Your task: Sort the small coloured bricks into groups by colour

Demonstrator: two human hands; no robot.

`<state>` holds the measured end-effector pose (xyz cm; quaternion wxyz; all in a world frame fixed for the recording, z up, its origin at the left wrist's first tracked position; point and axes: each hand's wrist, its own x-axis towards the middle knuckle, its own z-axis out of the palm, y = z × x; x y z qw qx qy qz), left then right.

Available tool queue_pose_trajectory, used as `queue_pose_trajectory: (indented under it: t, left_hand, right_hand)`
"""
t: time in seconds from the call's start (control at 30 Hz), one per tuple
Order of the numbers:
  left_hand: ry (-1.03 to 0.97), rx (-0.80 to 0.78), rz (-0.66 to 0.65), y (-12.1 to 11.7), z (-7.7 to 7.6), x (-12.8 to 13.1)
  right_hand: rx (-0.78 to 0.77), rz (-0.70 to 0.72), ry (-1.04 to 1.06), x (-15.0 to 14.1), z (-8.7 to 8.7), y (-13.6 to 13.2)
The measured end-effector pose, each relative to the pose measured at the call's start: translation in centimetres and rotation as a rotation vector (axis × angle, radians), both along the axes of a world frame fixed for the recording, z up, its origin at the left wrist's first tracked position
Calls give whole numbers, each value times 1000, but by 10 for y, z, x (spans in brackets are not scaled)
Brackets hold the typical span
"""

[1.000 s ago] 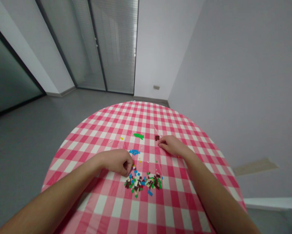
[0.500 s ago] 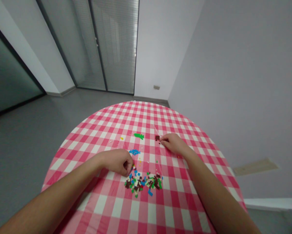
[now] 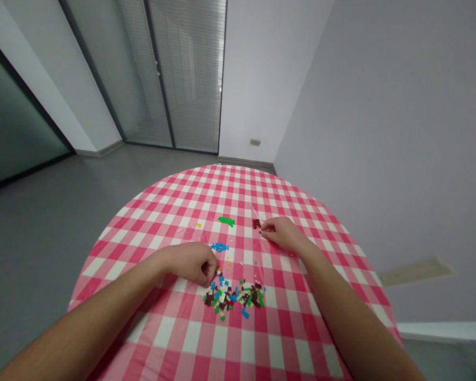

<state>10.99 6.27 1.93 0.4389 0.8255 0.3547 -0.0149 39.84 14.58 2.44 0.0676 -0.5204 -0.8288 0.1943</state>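
Observation:
My right hand (image 3: pixel 282 233) reaches to small dark brown pieces (image 3: pixel 256 224), its thumb and fingertips close together at their right edge. Whether a piece is pinched there is too small to tell. My left hand (image 3: pixel 194 263) is curled at the upper left of a mixed pile of small bricks (image 3: pixel 233 296) in blue, white, green, brown and red. What its fingers hold, if anything, is hidden. Just beyond that hand lies a cluster of blue pieces (image 3: pixel 220 247). Farther back is a group of green pieces (image 3: pixel 226 221), with a few yellow pieces (image 3: pixel 198 225) to its left.
A round table wears a red and white checked tablecloth (image 3: pixel 174 338). Tiny loose pieces (image 3: pixel 228 262) lie scattered between the groups. Behind the table stand glass partitions (image 3: pixel 190 79), and a pale wall (image 3: pixel 380 132) runs along the right.
The brown pieces by my right fingertips look slightly spread and shifted. My right fingers have moved a little; my left hand stays in place.

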Motion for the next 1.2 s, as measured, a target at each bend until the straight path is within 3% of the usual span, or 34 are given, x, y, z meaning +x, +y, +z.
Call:
queue_pose_trajectory:
  t: [0.17, 0.37, 0.67, 0.87, 1.03, 1.2]
  left_hand:
    - [-7, -1, -1, 0, 1, 0]
    - [-18, -4, -9, 1, -1, -1]
    - [0, 11, 6, -1, 1, 1]
    - [10, 3, 20, -1, 2, 1]
    - [3, -5, 20, -1, 1, 1]
    - [-13, -8, 18, -1, -1, 0]
  right_hand:
    - [-5, 3, 60, -1, -3, -1]
    - [127, -31, 86, -4, -13, 1]
    - [171, -69, 89, -5, -19, 4]
    - [292, 67, 86, -6, -25, 6]
    - [238, 171, 87, -10, -26, 5]
    - [190, 163, 98, -10, -21, 3]
